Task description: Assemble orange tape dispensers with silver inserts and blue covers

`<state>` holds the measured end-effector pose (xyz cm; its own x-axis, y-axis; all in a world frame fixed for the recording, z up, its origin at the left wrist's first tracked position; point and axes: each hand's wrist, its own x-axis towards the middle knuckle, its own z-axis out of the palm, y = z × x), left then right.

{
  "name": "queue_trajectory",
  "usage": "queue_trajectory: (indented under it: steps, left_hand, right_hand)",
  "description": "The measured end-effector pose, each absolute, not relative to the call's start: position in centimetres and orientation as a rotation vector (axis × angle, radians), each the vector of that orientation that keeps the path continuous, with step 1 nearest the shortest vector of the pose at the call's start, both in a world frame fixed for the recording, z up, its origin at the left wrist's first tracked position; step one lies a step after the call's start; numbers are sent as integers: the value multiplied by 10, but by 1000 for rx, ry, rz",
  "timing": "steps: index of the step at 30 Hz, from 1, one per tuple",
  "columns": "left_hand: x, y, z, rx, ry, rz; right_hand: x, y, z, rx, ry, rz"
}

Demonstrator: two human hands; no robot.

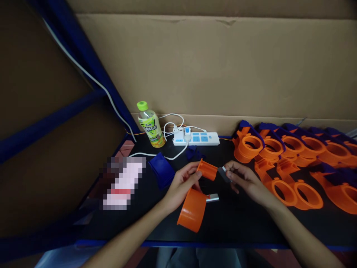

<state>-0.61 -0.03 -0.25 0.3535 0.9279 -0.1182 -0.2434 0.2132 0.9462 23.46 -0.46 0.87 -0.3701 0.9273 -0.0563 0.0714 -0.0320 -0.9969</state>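
Your left hand (182, 186) is closed around a small orange tube (208, 170), with the fingers and thumb wrapped on its near end, just above the middle of the black surface (237, 223). Under this hand is a large orange cup (192, 210), tilted with its wide mouth toward the near left. You cannot tell from here whether something is inside it, or whether the cup and the tube are one piece. A short silver piece (212, 198) sticks out to the right beside the cup's narrow end. Your right hand (245, 182) pinches a little grey piece (223, 173) between thumb and fingertips, just beside the open right end of the tube, while the other fingers are curled. On the far left of the surface stands a bottle (150, 126) with a green cap that is closed, and some yellowish drink shows in its lower part. To the right of it lies a white power strip (196, 138) with a white cable (167, 128) plugged in. A dark blue part (161, 169) lies left of your left hand. On the right side many orange rings (292, 149) with blue pieces are heaped in rows, against the cardboard wall (223, 67).
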Motion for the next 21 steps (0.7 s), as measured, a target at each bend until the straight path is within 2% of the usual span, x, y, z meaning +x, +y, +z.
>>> queue_trajectory:
  steps: [16,21]
  left_hand:
    - [-9,2,-5,1076,856,969]
    - [-11,1,-13,1203,857,902]
  right_hand:
    - [236,-4,10,-1144,-1623,1515]
    - [236,-5,14,-1203,-1782,1393]
